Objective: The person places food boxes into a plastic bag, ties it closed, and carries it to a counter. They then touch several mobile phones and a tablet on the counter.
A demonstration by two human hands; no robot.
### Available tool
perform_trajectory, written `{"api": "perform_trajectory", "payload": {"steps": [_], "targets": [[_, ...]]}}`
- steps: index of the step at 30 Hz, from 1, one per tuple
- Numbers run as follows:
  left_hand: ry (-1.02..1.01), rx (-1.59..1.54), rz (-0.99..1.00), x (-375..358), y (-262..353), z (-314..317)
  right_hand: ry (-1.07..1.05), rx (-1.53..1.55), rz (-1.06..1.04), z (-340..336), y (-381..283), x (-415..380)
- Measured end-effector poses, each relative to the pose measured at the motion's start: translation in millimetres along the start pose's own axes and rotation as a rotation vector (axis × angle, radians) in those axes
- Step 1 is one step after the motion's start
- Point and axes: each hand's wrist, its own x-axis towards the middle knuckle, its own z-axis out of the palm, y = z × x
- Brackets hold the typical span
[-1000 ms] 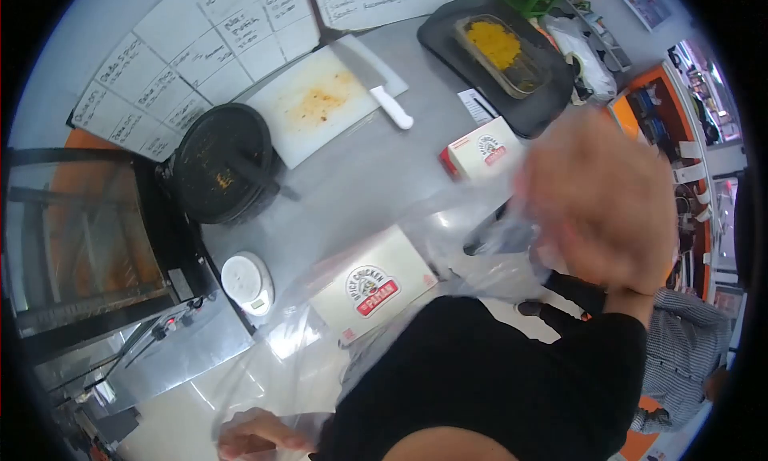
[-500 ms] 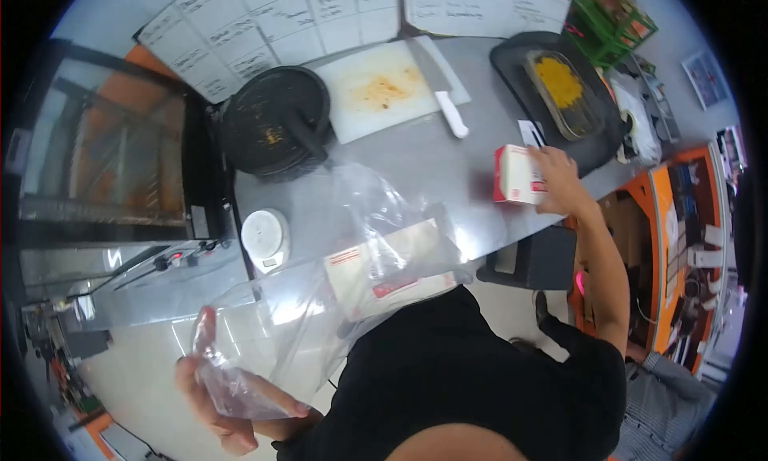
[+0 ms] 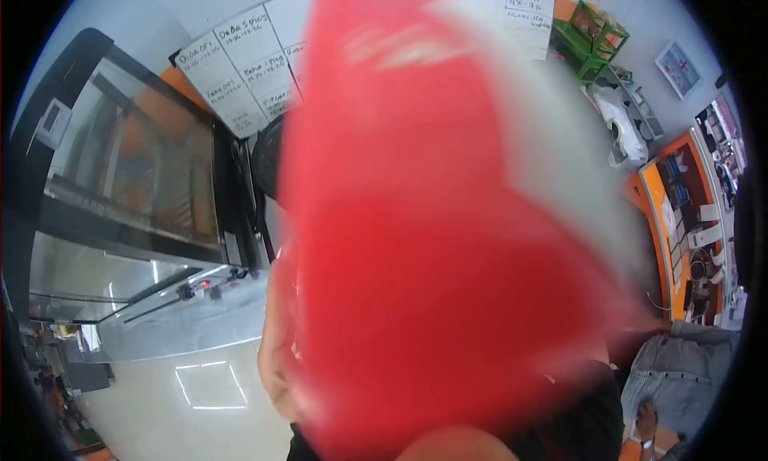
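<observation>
A red and white box (image 3: 400,245), smeared by motion, fills the middle of the view very close to the camera. My left arm (image 3: 276,349) shows along the box's left edge, and its fingers are hidden behind the box. A little clear plastic (image 3: 298,333) glints between that arm and the box. My right hand is out of sight, so its grip on the box does not show. Only the left rim of the black round pan (image 3: 265,161) peeks out beside the box. Most of the worktop is covered from view.
A glass display cabinet (image 3: 136,157) stands at left. Handwritten whiteboards (image 3: 240,61) line the back wall, with green crates (image 3: 588,41) at the upper right. Orange shelving (image 3: 680,221) is on the right. Another person's grey sleeve (image 3: 680,365) and hand (image 3: 646,421) are at lower right.
The red and white box has come up from the counter to right before the camera, hiding the worktop. My left arm has moved right, behind the box. The head view has shifted.
</observation>
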Motion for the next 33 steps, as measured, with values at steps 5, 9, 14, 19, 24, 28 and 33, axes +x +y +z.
{"api": "perform_trajectory", "payload": {"steps": [5, 9, 14, 19, 24, 28, 33], "targets": [[-0.035, 0.08, 0.084, 12.4, -0.7, -26.5, 0.054, 0.314, 0.212, 74.5, 70.0, -18.9], [-0.048, 0.105, 0.198, 14.4, 0.6, -35.9, -0.19, -0.353, 0.276, 51.8, 73.7, -47.8], [-0.064, 0.089, -0.049, 9.3, 14.3, -23.1, -0.383, -0.949, 0.356, 28.9, 39.6, -50.6], [-0.257, 0.013, 0.127, 22.2, -0.5, -32.7, -0.599, -1.118, 0.568, 22.5, 49.1, -62.1], [-0.374, -0.078, 0.165, 22.3, -2.3, -38.5, -0.608, -1.403, 0.469, -9.3, 39.1, -69.5], [-0.243, 0.108, 0.223, 27.7, -2.1, -36.3, -0.752, -1.781, 0.646, -69.3, -19.2, -54.3], [-0.106, 0.499, 0.415, 9.3, 7.0, -14.9, -0.762, -1.529, 0.198, -108.0, -91.7, -38.8]]}}
